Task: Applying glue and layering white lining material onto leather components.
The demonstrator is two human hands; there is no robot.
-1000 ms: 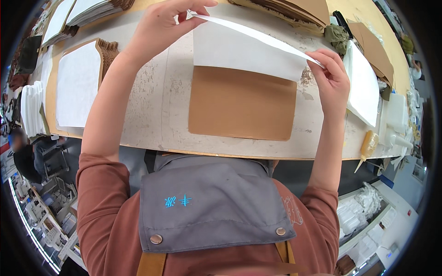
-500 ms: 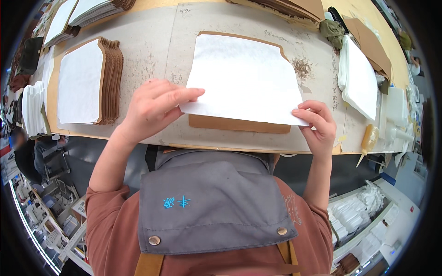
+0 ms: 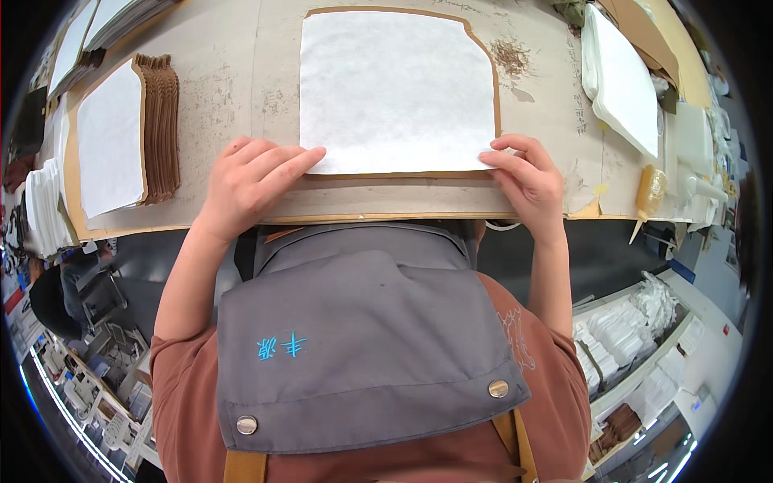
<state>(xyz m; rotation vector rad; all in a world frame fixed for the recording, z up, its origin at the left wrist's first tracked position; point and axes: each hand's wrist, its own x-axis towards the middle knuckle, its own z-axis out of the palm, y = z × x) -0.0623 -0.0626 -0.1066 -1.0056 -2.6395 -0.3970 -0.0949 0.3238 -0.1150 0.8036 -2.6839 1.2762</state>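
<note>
A white sheet [image 3: 394, 88] lies nearly flat over a brown panel [image 3: 485, 44] of about the same outline. Only a thin brown border shows along the far and right edges. At the sheet's near left corner, my left hand [image 3: 254, 183] is closed with its fingertips on the edge. My right hand [image 3: 531, 181] pinches the near right corner between thumb and fingers. The sheet's near edge runs straight between both hands, just in from the table's front edge.
On the left stands a stack of brown panels with white facing [image 3: 113, 141]. White sheets [image 3: 620, 88] are piled at the right, near a glue bottle [image 3: 649, 193] with a pointed nozzle. Brown scraps [image 3: 511, 58] lie beside the panel. The grey worktop [image 3: 221, 88] has marks on it.
The sheet's near edge has come down onto the brown panel, covering the near brown strip that showed before. Both hands have lowered with it. The whole view has shifted.
</note>
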